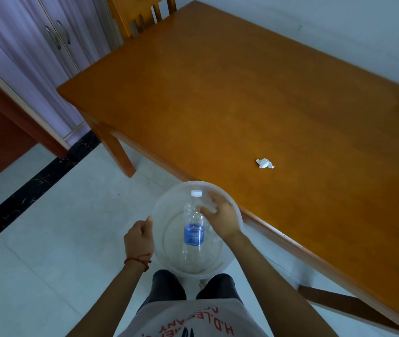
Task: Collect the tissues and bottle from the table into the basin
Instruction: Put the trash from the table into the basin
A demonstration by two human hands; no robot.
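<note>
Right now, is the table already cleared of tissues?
No, one crumpled white tissue lies on the wooden table, apart from the basin that holds the bottle.

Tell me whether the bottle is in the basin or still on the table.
In the basin. The bottle lies inside the clear basin, cap on, with the right hand over it. The left hand holds the rim.

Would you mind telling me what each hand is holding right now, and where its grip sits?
Left hand grips the basin by its left rim. Right hand is over the bottle; whether it holds anything cannot be told.
</note>
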